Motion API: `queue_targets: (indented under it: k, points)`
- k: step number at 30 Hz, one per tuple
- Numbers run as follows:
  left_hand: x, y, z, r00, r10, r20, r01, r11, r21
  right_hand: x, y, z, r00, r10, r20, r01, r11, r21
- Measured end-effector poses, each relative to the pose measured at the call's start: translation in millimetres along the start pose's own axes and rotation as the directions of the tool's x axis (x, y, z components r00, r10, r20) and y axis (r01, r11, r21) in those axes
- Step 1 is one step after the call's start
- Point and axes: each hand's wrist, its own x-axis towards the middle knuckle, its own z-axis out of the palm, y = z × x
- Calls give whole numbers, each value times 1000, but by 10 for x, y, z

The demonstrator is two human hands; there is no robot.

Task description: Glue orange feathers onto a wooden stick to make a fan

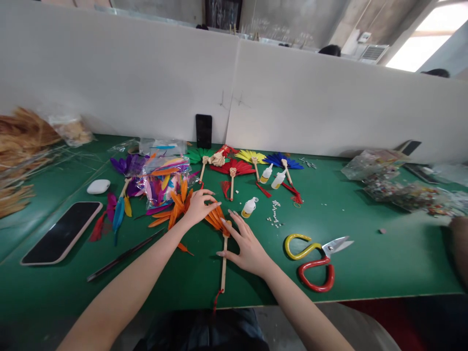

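An orange feather fan with a wooden handle and a red tassel lies near the front edge of the green table. My left hand is over the fan's left side, its fingers bent and touching the orange feathers; whether it pinches one is too small to tell. My right hand rests at the fan's base and beside the handle, fingers spread. Loose orange feathers lie just left of my left hand. A small glue bottle stands right of the fan, with white beads beyond it.
Scissors lie at the right; a phone, tweezers and a white case at the left. Behind are red, yellow and blue fans, two glue bottles and a feather bag. Bead bags lie far right.
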Motion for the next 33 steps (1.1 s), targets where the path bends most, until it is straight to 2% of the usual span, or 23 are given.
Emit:
queue_targets:
  k: [18,24,27,30,33]
  points:
    - [17,-15,-37,1000,2,-1,-2,998,-57,4,17,16,1000,-9,-9,9,1000,12]
    - [20,59,-155,998,-37,-54,31,994,-105,-1,-4,-11,999,22,-32,-20,999,49]
    - [24,98,-234,993,-59,-100,48,992,-117,-8,3,-6,999,-14,-46,15,999,39]
    - [43,137,-374,986,-72,-153,54,992,-119,-7,-3,-14,999,-24,-48,26,998,48]
    - [48,171,-557,973,-81,-215,59,993,-106,-1,-26,-47,996,31,-78,-23,994,109]
